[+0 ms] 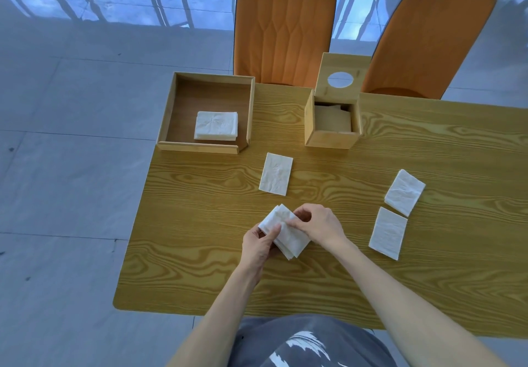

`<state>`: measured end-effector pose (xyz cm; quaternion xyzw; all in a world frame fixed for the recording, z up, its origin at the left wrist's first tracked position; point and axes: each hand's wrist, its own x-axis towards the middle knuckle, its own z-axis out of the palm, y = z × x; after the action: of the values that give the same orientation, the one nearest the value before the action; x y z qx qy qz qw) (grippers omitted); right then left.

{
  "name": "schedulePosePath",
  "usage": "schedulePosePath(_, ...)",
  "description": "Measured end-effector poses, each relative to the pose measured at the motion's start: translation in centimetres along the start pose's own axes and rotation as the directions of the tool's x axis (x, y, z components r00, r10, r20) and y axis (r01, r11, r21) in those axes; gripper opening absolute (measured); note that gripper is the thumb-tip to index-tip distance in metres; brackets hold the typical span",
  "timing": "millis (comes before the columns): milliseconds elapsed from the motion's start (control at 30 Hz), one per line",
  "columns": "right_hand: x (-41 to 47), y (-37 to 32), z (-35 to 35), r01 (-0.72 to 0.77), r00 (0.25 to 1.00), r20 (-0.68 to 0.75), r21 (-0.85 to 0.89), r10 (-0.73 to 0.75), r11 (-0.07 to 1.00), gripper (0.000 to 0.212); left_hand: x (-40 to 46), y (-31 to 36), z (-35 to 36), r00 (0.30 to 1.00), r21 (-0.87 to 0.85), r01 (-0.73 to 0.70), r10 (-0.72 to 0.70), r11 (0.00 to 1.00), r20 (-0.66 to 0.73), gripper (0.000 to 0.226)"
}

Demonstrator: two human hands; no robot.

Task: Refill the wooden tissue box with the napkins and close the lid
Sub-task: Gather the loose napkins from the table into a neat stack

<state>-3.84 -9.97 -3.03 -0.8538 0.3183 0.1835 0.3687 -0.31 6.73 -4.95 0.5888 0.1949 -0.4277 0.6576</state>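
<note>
The wooden tissue box (328, 138) stands at the far middle of the table with its lid (340, 79) tilted up and open; napkins show inside. Near the front of the table both hands hold a small stack of white napkins (291, 238): my left hand (260, 245) grips its left edge, my right hand (320, 225) pinches its upper right side. One loose napkin (276, 173) lies flat between the hands and the box. Two more napkins (404, 192) (388, 233) lie to the right.
A shallow wooden tray (171, 109) at the table's far left corner holds a napkin stack (216, 125). Two orange chairs (284, 26) (428, 38) stand behind the wooden table (371, 281). The table's left edge drops to a tiled floor.
</note>
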Motion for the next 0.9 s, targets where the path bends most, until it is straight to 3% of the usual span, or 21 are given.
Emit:
schedulePosePath(167,1.9,-2.7,-0.6,-0.075,0.972,-0.219,0.036,0.081,0.997,0.042,0.3,-0.1,0.0,0.998,0.001,0.032,-0.032,0.999,-0.060,0.013)
schedulePosePath(367,4.6,-6.8,0.4,-0.277,0.925,-0.226,0.154,0.306,0.949,0.053,0.0,0.3,-0.5,0.995,-0.046,0.033,-0.037,0.998,-0.090,0.016)
schedulePosePath(500,4.9,-8.2,1.4,-0.369,0.885,-0.237,0.165,0.400,0.915,0.049,0.0,0.4,-0.7,0.991,-0.077,0.063,-0.071,0.995,-0.110,0.010)
schedulePosePath(767,4.7,-7.5,1.1,-0.320,0.895,-0.245,0.230,0.373,0.919,0.032,0.2,0.2,-0.7,0.990,-0.079,0.083,-0.092,0.993,-0.110,0.011)
schedulePosePath(900,3.9,-6.1,0.4,-0.285,0.891,-0.246,0.349,0.380,0.893,0.025,0.0,0.1,-0.7,0.995,-0.046,0.061,-0.065,0.997,-0.081,0.014)
